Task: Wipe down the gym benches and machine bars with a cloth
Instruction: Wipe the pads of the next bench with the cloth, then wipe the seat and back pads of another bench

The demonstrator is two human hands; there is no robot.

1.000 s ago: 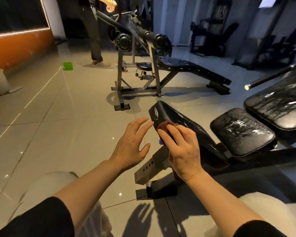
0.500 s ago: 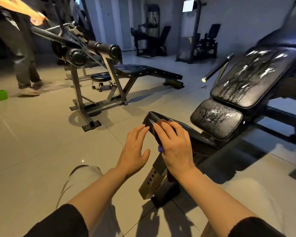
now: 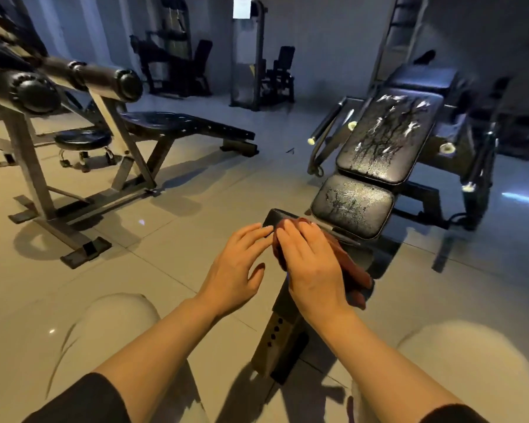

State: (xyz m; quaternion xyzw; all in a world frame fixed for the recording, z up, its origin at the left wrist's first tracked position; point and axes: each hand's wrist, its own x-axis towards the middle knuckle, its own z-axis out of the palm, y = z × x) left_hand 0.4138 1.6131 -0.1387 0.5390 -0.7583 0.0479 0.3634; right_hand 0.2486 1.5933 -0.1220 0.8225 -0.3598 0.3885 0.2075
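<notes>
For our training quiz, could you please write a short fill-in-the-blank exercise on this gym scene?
1. The right hand presses a ____ cloth on the black pad.
2. The left hand holds ____.
3. The seat and backrest show ____ streaks.
4. The stool stands on ____.

Missing: red; nothing; wet; wheels

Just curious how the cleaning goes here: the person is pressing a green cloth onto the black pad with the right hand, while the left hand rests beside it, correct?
Not quite: the cloth is reddish-brown, not green, as the head view shows. The right hand does press it onto the black pad, and the left hand rests beside it.
</notes>
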